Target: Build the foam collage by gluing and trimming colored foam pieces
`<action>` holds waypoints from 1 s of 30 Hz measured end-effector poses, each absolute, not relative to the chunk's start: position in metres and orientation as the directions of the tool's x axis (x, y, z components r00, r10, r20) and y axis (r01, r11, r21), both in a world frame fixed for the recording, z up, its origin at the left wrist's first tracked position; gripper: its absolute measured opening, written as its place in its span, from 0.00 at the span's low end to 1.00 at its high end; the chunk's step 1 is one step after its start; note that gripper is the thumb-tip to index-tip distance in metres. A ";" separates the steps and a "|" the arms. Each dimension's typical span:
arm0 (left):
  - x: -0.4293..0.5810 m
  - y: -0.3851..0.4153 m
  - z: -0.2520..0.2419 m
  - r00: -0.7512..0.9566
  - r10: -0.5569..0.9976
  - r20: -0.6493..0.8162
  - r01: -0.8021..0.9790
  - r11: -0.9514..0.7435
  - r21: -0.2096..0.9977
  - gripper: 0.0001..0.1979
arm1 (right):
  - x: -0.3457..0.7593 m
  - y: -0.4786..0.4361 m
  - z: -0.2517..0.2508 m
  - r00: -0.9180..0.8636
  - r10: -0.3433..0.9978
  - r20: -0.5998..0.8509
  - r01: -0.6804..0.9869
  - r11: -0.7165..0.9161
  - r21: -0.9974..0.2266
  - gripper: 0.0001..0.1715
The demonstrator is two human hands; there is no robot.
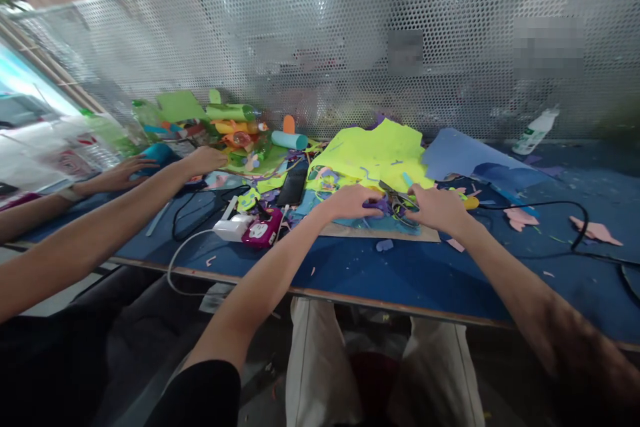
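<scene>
My left hand (354, 203) reaches into a pile of paper scraps, its fingers bent around some purple scraps (380, 205). Facing it, my right hand (434, 205) has its thumb and fingers apart beside a pair of scissors (397, 200); whether it touches them is hard to tell. Large yellow-green paper (375, 150) lies just behind both hands. A brown sheet edge (400, 233) shows under the scraps, with a small blue-grey scrap (385, 245) in front of it.
At the left, a co-worker's hands (205, 159) are near a blue roll (159, 155) and bottles. A black phone (293, 185) and magenta power strip (263, 228) with cables lie left. Blue sheet (465, 157), glue bottle (536, 131) and black cable (550, 203) are right. Perforated metal panel (350, 33) behind.
</scene>
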State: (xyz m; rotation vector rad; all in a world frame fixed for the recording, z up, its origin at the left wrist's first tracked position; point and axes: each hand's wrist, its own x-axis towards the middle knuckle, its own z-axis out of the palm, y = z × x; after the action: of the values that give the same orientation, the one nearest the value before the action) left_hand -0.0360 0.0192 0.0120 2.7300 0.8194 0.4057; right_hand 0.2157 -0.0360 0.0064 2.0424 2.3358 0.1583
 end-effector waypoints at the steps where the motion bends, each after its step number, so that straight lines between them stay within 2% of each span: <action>1: -0.039 0.021 0.012 0.807 0.557 0.198 0.476 -0.811 0.339 0.20 | 0.215 -0.037 0.007 -0.133 0.989 0.062 0.987 0.127 0.098 0.30; 6: -0.049 0.028 0.012 0.736 0.604 0.307 0.491 -0.788 0.372 0.21 | 0.220 -0.039 0.009 -0.132 0.974 0.186 0.990 0.137 -0.016 0.26; 9: -0.050 0.030 0.013 0.702 0.603 0.378 0.479 -0.793 0.376 0.20 | 0.231 -0.040 0.011 -0.116 0.939 0.324 0.958 0.192 -0.212 0.24; 12: -0.051 0.033 0.010 0.692 0.592 0.413 0.491 -0.806 0.331 0.20 | 0.244 -0.038 0.012 -0.008 0.872 0.489 0.865 0.251 -0.434 0.24; 16: -0.051 0.040 0.002 0.680 0.586 0.441 0.506 -0.810 0.296 0.16 | 0.258 -0.032 0.011 0.115 0.767 0.631 0.752 0.347 -0.560 0.24; 22: -0.052 0.043 -0.001 0.655 0.574 0.492 0.475 -0.819 0.323 0.15 | 0.262 -0.025 0.005 0.229 0.751 0.620 0.588 0.401 -0.703 0.20; 27: -0.055 0.041 0.004 0.564 0.641 0.520 0.615 -0.747 0.254 0.21 | 0.250 -0.027 0.002 0.336 0.696 0.634 0.510 0.432 -0.744 0.24; 30: -0.052 0.040 0.004 0.535 0.652 0.537 0.657 -0.721 0.222 0.20 | 0.239 -0.030 0.002 0.328 0.733 0.596 0.354 0.489 -0.797 0.26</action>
State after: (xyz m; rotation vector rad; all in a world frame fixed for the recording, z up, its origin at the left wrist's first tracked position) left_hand -0.0524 0.0398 0.0038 2.7582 1.1763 0.9607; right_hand 0.2391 -0.0297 0.0016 2.9293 3.3978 -0.8756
